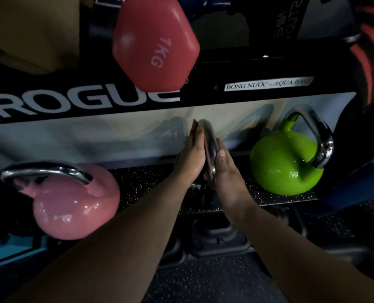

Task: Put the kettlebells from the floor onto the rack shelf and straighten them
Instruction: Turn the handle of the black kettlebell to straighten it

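Both my hands press flat against the chrome handle (210,147) of a dark kettlebell on the speckled rack shelf (142,182). My left hand (192,154) lies on the handle's left side, my right hand (225,171) on its right. The bell's body is mostly hidden behind my wrists. A pink kettlebell (72,206) with a chrome handle stands at the left of the shelf. At the right a green kettlebell (284,165) leans tilted, its chrome handle pointing up and to the right.
A black ROGUE rack beam (83,101) runs above the shelf, close over the handles. A red 1KG dumbbell (155,44) sticks out over the beam. A blue object (356,182) sits at the right edge. Black rack feet (219,237) and speckled floor lie below.
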`<state>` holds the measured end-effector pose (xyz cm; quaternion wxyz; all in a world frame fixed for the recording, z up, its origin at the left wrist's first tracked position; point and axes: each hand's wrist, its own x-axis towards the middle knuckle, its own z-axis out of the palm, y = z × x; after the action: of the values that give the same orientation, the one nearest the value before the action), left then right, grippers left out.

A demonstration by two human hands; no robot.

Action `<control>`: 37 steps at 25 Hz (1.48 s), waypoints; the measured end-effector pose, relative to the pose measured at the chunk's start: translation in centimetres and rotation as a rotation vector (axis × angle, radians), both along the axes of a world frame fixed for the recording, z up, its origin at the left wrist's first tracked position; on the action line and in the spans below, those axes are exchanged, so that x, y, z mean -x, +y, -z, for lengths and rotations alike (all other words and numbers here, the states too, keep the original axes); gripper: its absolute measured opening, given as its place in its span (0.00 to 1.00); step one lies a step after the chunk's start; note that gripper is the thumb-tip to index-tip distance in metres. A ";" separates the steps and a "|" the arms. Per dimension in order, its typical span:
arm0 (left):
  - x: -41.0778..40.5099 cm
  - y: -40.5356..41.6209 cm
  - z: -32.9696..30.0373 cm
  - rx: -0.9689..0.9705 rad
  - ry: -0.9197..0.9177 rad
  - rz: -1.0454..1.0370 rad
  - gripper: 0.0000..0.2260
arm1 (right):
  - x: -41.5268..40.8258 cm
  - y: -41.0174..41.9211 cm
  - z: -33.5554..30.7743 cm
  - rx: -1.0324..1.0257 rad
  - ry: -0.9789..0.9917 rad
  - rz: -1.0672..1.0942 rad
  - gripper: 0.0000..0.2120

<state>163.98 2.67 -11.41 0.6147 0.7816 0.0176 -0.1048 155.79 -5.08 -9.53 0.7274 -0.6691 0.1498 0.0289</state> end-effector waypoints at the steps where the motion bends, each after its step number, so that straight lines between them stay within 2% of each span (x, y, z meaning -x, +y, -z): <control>1: 0.2 -0.2 -0.2 0.021 -0.003 -0.003 0.31 | 0.0 0.0 0.1 -0.006 0.000 0.010 0.20; 4: 0.2 -0.4 -0.6 0.064 0.018 -0.032 0.31 | -0.1 -0.3 0.3 -0.019 -0.014 0.022 0.20; 8: 0.6 -0.2 -0.8 -0.034 0.009 -0.007 0.28 | -0.2 -0.8 0.2 -0.015 -0.014 -0.012 0.19; 19: 1.2 -0.4 -1.7 -0.064 0.019 -0.021 0.29 | -0.4 -1.1 0.7 0.044 -0.028 0.004 0.19; 26: 0.4 -0.4 -1.1 0.013 -0.012 -0.044 0.23 | -0.2 -0.3 0.3 -0.014 0.016 0.012 0.20; 30: 0.5 -0.3 -0.6 -0.045 -0.039 -0.035 0.26 | -0.1 -0.3 0.2 -0.005 0.016 0.015 0.20; 37: 0.2 0.8 -1.2 -0.131 -0.015 0.089 0.25 | 0.1 -1.2 -0.9 0.216 0.038 -0.053 0.20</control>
<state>163.80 3.46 -10.17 0.5569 0.8210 -0.0151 -0.1250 155.67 -6.30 -8.64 0.6471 -0.7466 0.1479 0.0447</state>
